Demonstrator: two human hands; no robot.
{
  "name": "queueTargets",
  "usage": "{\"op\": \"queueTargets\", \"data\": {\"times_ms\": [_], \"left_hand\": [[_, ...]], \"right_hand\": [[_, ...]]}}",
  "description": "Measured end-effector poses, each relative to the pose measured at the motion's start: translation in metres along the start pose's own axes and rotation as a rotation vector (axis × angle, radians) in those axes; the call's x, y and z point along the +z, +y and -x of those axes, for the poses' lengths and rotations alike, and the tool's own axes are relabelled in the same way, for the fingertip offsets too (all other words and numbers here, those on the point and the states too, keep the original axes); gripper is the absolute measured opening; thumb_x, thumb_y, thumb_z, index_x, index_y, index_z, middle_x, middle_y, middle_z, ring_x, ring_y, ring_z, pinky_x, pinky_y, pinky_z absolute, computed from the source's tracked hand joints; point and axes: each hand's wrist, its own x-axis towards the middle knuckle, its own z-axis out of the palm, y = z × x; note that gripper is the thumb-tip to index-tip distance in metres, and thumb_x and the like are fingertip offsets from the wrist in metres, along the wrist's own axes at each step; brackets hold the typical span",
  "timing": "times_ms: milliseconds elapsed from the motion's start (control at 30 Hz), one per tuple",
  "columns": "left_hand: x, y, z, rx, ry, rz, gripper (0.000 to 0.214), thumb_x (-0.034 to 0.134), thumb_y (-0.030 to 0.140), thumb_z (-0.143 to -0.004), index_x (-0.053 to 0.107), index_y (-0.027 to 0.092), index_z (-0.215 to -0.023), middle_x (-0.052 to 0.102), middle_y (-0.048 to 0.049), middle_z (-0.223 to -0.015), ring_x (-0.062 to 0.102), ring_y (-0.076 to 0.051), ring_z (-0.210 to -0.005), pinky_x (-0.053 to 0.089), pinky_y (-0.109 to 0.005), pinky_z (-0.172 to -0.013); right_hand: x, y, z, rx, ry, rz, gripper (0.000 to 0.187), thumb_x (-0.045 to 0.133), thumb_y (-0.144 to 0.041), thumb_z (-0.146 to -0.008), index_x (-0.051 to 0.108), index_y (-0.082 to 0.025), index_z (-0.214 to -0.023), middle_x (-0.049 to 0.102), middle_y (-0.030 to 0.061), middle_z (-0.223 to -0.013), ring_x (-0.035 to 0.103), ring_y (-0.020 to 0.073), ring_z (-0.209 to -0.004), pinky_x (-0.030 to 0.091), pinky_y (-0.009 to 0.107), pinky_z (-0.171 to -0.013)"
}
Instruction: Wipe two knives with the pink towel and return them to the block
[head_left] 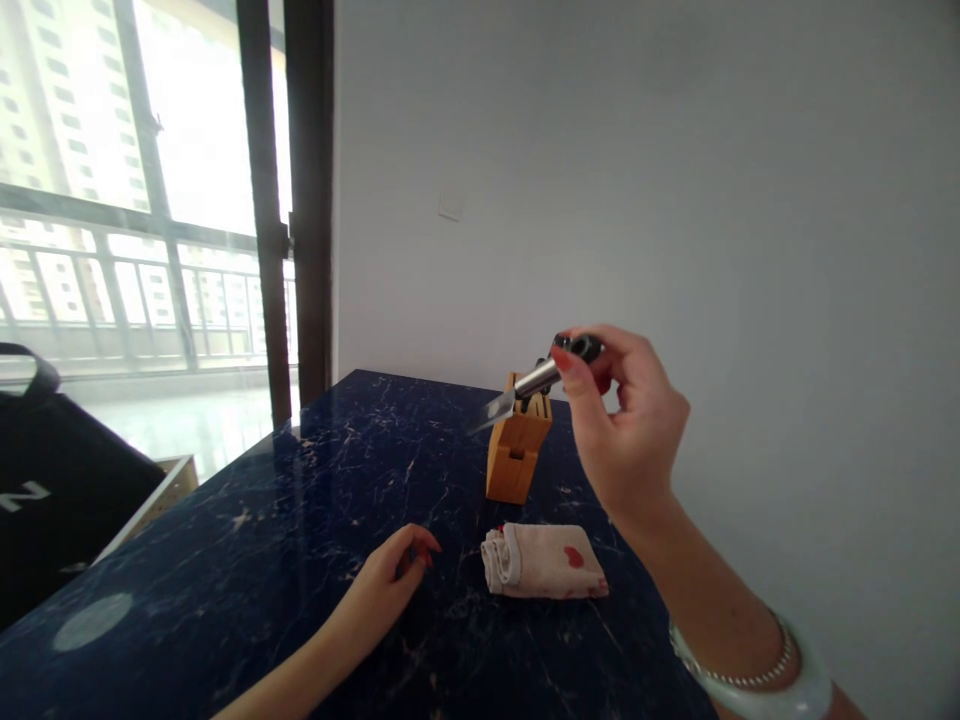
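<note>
Your right hand pinches knife near butt, above tabletop, before block near far edge. Left hand loosely curled, apparently empty. Advised: steady pinch, blade clear of left hand.

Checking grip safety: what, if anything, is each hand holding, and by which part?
The right hand holds a knife by the black end of its handle. The left hand shows nothing held.
</note>
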Motion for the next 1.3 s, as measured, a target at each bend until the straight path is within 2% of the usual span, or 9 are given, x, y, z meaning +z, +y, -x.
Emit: {"op": "queueTargets", "data": {"times_ms": [167,367,567,733,833,1000,1133,1200,1300], "left_hand": [[0.002,0.009,0.005,0.038,0.006,-0.007,0.029,0.046,0.021,-0.077,0.054,0.022,-0.105,0.058,-0.0014,-0.085,0.047,-0.013,-0.063,0.038,-0.025,-0.063],[0.009,0.014,0.013,0.011,-0.098,0.078,0.031,0.046,0.025,-0.081,0.053,0.024,-0.111,0.059,-0.0018,-0.091,0.051,-0.014,-0.071,0.039,-0.024,-0.067],[0.015,0.016,0.016,-0.074,-0.133,0.271,0.040,0.046,0.035,-0.083,0.046,0.026,-0.123,0.060,-0.0025,-0.107,0.054,-0.017,-0.088,0.039,-0.027,-0.079],[0.017,0.027,0.020,-0.145,-0.154,0.547,0.043,0.045,0.040,-0.085,0.044,0.026,-0.126,0.051,-0.0016,-0.126,0.042,-0.020,-0.117,0.026,-0.033,-0.102],[0.021,0.030,0.022,-0.163,-0.186,0.717,0.044,0.045,0.040,-0.085,0.041,0.027,-0.127,0.052,-0.0028,-0.125,0.042,-0.020,-0.118,0.026,-0.035,-0.103],[0.027,0.027,0.022,-0.254,-0.154,0.861,0.039,0.046,0.039,-0.085,0.047,0.024,-0.121,0.056,-0.0082,-0.117,0.058,-0.020,-0.092,0.048,-0.031,-0.077],[0.027,0.025,0.020,-0.329,-0.183,0.920,0.037,0.046,0.041,-0.084,0.049,0.023,-0.116,0.058,-0.0082,-0.108,0.052,-0.008,-0.052,0.044,-0.022,-0.045],[0.026,0.022,0.018,-0.309,-0.170,0.895,0.034,0.047,0.041,-0.084,0.052,0.021,-0.111,0.061,-0.0057,-0.097,0.051,-0.008,-0.051,0.042,-0.021,-0.045],[0.021,0.015,0.012,-0.253,-0.104,0.765,0.030,0.049,0.040,-0.083,0.056,0.018,-0.102,0.063,-0.0029,-0.085,0.057,-0.012,-0.068,0.045,-0.023,-0.060]], "right_hand": [[-0.006,0.031,0.070,0.507,0.017,-0.255,0.027,0.056,-0.038,-0.078,0.056,-0.020,-0.097,0.063,0.0018,-0.078,0.058,0.0130,-0.062,0.047,0.025,-0.058],[0.001,0.073,0.133,1.078,0.031,-0.566,0.028,0.064,-0.041,-0.069,0.057,-0.018,-0.083,0.064,-0.0008,-0.061,0.058,0.0128,-0.053,0.045,0.023,-0.051],[0.018,0.054,0.162,1.417,-0.092,-1.016,0.024,0.073,-0.030,-0.062,0.057,-0.016,-0.073,0.066,0.0011,-0.067,0.062,0.0124,-0.065,0.048,0.022,-0.062],[0.019,0.018,0.182,1.571,-0.248,-1.182,0.029,0.072,-0.032,-0.063,0.057,-0.015,-0.080,0.067,0.0048,-0.075,0.063,0.0147,-0.072,0.048,0.026,-0.070],[0.022,0.007,0.192,1.612,-0.285,-1.213,0.033,0.075,-0.035,-0.061,0.056,-0.015,-0.079,0.067,0.0050,-0.076,0.063,0.0154,-0.072,0.048,0.027,-0.070],[0.028,0.002,0.207,1.583,-0.388,-1.236,0.035,0.072,-0.040,-0.064,0.053,-0.016,-0.082,0.067,0.0046,-0.075,0.062,0.0142,-0.065,0.045,0.024,-0.057],[0.030,0.004,0.217,1.560,-0.522,-1.254,0.036,0.065,-0.044,-0.070,0.050,-0.016,-0.086,0.066,0.0052,-0.074,0.059,0.0103,-0.057,0.037,0.018,-0.047],[0.031,0.008,0.220,1.540,-0.573,-1.225,0.036,0.062,-0.046,-0.072,0.049,-0.016,-0.087,0.066,0.0052,-0.075,0.057,0.0085,-0.055,0.035,0.016,-0.045],[0.030,0.015,0.221,1.490,-0.698,-1.135,0.040,0.058,-0.050,-0.073,0.048,-0.015,-0.090,0.063,0.0036,-0.076,0.055,0.0067,-0.050,0.032,0.015,-0.042]]}}
